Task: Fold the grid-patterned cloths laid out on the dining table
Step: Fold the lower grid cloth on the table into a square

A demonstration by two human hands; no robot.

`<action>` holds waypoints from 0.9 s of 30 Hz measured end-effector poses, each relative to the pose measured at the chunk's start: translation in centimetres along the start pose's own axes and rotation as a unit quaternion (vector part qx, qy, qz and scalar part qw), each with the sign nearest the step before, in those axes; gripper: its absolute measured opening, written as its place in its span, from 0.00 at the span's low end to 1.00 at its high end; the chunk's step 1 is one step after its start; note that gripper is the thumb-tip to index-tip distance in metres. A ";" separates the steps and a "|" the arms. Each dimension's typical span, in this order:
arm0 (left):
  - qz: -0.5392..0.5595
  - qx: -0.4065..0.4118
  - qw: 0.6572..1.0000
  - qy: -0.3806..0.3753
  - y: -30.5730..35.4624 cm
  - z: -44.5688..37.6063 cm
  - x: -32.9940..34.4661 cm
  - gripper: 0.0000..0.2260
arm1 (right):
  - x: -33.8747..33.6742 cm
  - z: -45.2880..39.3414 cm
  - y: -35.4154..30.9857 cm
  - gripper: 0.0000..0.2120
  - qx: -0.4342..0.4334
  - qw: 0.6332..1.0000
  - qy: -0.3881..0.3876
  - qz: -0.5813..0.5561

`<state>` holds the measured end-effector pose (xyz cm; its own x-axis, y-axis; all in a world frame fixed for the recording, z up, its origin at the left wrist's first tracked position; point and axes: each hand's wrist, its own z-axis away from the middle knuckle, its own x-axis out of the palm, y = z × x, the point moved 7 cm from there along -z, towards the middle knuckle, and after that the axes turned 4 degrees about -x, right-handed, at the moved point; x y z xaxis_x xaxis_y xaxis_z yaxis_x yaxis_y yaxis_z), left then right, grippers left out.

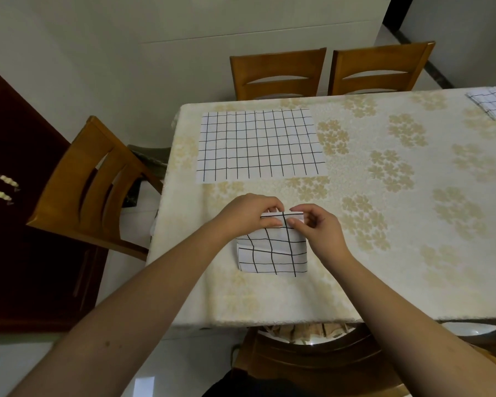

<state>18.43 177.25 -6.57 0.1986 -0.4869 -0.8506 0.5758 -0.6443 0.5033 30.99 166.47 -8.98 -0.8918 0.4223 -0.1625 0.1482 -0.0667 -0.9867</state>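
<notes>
**Second fold under way, one cloth waiting, a stack set aside**

Nearest: a wooden chair (pixel 312 365) tucked under the near edge of the worktop (pixel 269 299), a pale floral tablecloth hanging over the rim.

Just beyond, close to that near edge: the part-folded cloth (pixel 272 253), already reduced to a small layered packet, lower layers lying a little askew. Left hand (pixel 248 213) and right hand (pixel 320 227) both pinching its far edge, thumbs and fingertips curled on the fabric, the two grips almost touching at the middle. Far edge lifted slightly off the worktop. Judged as mid-fold: either bringing this edge over toward the body or squaring up the layers before pressing flat.

Farther back, toward the left end of the worktop: the flat cloth (pixel 259 144), spread fully open, untouched, well apart from the packet. Still to be folded.

Far right corner: the folded stack (pixel 491 106), small and layered, partly cut off by the frame edge. Apparently finished; number of cloths in it not readable.

So, by estimate: some done, one in hand, one left in view.

Around: two more chairs (pixel 330 73) at the far side, another at the left end, a dark wooden cabinet (pixel 20 196) at left, pale glossy floor tiles.
</notes>
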 end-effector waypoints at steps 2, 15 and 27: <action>-0.035 -0.005 0.999 -0.004 0.2 -0.5 0.2 0.12 | 0.0 -0.3 0.1 0.11 -0.007 1.000 0.000 0.008; 0.303 -0.123 0.944 0.041 -4.9 2.3 -3.2 0.07 | -2.2 0.6 4.8 0.12 0.100 0.982 -0.089 0.134; 0.491 -0.346 0.798 0.046 -13.3 8.0 7.5 0.15 | -1.7 1.9 10.7 0.24 0.222 0.974 -0.013 -0.035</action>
<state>5.88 177.43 -18.41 0.8624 -0.4915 -0.1215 0.4007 0.5160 0.7571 33.29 163.34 -19.24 -0.9046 0.4171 -0.0882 -0.1084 -0.4251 -0.8986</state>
